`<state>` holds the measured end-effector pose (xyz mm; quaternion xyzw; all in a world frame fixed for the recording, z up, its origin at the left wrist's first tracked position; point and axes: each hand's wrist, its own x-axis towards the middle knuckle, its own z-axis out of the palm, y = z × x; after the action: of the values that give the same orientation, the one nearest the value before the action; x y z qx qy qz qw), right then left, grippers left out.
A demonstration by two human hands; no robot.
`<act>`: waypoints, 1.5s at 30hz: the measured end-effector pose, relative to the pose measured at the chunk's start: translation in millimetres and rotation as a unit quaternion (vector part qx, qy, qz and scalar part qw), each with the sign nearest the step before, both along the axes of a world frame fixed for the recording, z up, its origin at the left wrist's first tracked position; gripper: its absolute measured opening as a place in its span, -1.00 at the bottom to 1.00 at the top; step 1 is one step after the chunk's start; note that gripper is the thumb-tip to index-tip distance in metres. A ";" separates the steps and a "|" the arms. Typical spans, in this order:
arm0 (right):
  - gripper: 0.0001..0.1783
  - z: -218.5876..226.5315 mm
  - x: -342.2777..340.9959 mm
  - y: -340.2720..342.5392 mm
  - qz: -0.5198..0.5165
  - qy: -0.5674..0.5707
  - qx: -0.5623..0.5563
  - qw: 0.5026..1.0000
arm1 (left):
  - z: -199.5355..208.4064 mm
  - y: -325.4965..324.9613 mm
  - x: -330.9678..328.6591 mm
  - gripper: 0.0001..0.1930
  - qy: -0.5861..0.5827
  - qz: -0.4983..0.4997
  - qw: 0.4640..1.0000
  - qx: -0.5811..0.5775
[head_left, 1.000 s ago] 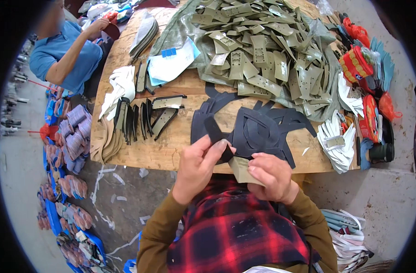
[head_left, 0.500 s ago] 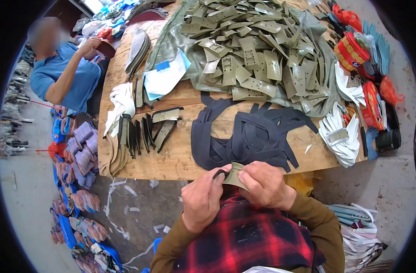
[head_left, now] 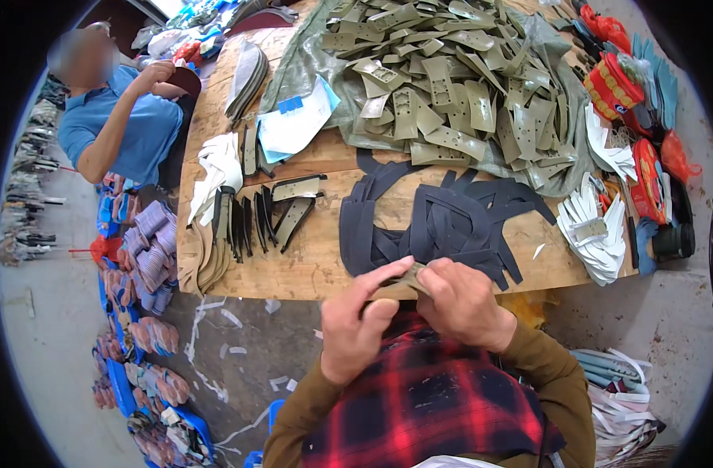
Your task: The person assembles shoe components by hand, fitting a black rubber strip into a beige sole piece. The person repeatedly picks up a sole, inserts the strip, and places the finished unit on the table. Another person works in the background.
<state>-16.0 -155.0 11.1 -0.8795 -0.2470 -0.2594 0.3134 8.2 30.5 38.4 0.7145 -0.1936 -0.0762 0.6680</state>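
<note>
Just past the table's front edge, an olive-green shoe-upper piece point(head_left: 409, 281) is held between my two hands. My left hand point(head_left: 358, 321) steadies its left end, index finger stretched along it and thumb lower down. On the other end, my right hand point(head_left: 467, 306) grips with bent fingers. Both hands cover much of the piece, and it appears folded or tilted. Right beyond the hands lies a tangle of dark navy flat bands point(head_left: 442, 222). Farther back, a large heap of similar olive pieces point(head_left: 458, 86), some with holes, rests on a green woven sheet point(head_left: 290, 66).
Black-edged olive pieces point(head_left: 282, 210), beige strips point(head_left: 204, 257) and white strips point(head_left: 216, 168) lie left on the wooden table point(head_left: 310, 273). More white strips point(head_left: 594, 234) lie right, near a red patterned container point(head_left: 614, 82). A person in blue point(head_left: 122, 129) sits at the left.
My left thumb has come away from the piece, and the dark edging beside it no longer shows. The piece has tipped flatter between my hands. The whole view has shifted slightly.
</note>
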 end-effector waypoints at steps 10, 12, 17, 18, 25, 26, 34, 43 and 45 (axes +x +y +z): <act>-0.67 20.1 2.6 10.5 0.048 0.220 0.220 0.949 | -19.5 -9.7 20.3 -0.86 0.092 0.025 0.985 -0.143; -0.67 16.1 2.4 15.0 0.036 0.209 0.192 0.958 | -19.4 -12.1 20.6 -0.85 0.062 0.058 0.990 -0.109; -0.66 18.0 11.6 19.3 0.069 0.225 0.186 0.954 | 0.3 -9.6 40.3 -0.77 0.150 0.026 0.980 -0.127; -0.66 17.8 9.2 17.4 0.066 0.241 0.189 0.950 | -1.0 -11.3 40.5 -0.76 0.174 0.015 0.974 -0.147; -0.75 29.9 7.2 6.3 0.035 0.411 0.345 0.843 | -16.3 12.0 26.0 -0.66 0.298 -0.020 0.949 -0.098; -0.76 29.3 8.9 5.6 0.047 0.403 0.344 0.847 | -19.7 15.2 25.6 -0.66 0.252 -0.058 0.964 -0.055; -0.67 7.7 12.8 9.7 0.055 0.238 0.176 0.954 | -43.7 19.0 24.8 -0.75 0.144 -0.094 0.981 0.088; -0.38 39.1 14.3 11.5 0.153 0.193 0.272 0.930 | -0.2 22.1 37.2 -0.44 -0.213 -0.035 0.973 0.087; -0.31 37.9 7.7 0.1 0.147 0.252 0.369 0.883 | -13.4 33.2 36.2 -0.41 -0.278 -0.027 0.959 0.050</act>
<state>-8.3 -154.9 49.0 -0.6896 -0.1723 -0.0527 0.7014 44.4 63.7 25.0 0.7347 -0.3864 0.0977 0.5490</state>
